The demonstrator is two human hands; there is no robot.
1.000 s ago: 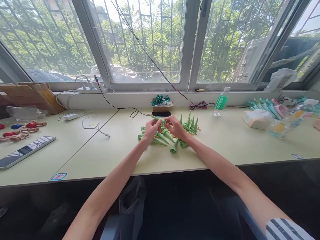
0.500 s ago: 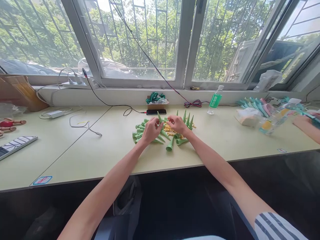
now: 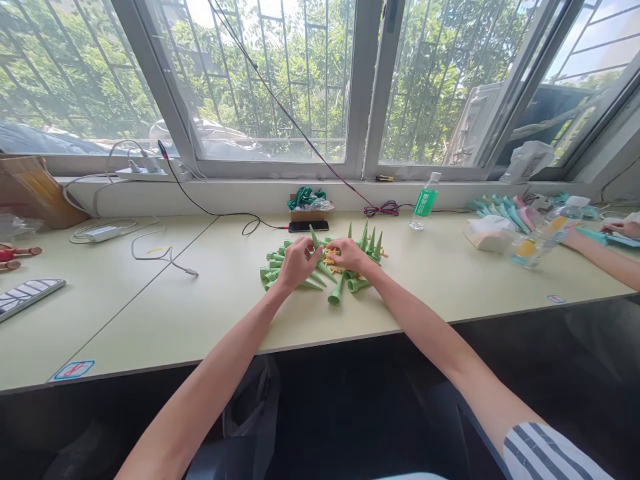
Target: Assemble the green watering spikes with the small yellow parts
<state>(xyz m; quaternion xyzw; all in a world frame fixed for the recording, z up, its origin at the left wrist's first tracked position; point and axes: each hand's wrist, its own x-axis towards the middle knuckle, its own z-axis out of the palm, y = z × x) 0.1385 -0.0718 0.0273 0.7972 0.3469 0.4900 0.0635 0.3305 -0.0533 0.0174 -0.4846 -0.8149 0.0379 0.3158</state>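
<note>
My left hand (image 3: pixel 299 262) is closed around a green plastic cone (image 3: pixel 313 236), its pointed tip upward between thumb and fingers. Just to the right, my right hand (image 3: pixel 349 257) has its fingertips pinched together close to that cone. Whatever is between them is too small to make out. Small yellow pieces (image 3: pixel 336 269) lie in a heap under and between both hands. Several green cones (image 3: pixel 273 273) are piled on their sides to the left. Others stand upright (image 3: pixel 371 243) beyond my right hand, and one cone (image 3: pixel 336 293) lies in front with its hollow end toward me.
Behind the pile are a black phone (image 3: pixel 309 227) and a small box (image 3: pixel 306 215) with green wrapping. A water bottle (image 3: pixel 424 202) stands at the back right, near a tissue pack (image 3: pixel 490 235) and a tilted clear bottle (image 3: pixel 537 247). Another person's arm (image 3: pixel 603 255) reaches in at far right.
My right fingertips have come nearer the cone in my left hand. The whole view has shifted slightly. At far right, the other person's hand and arm have moved further into view.
</note>
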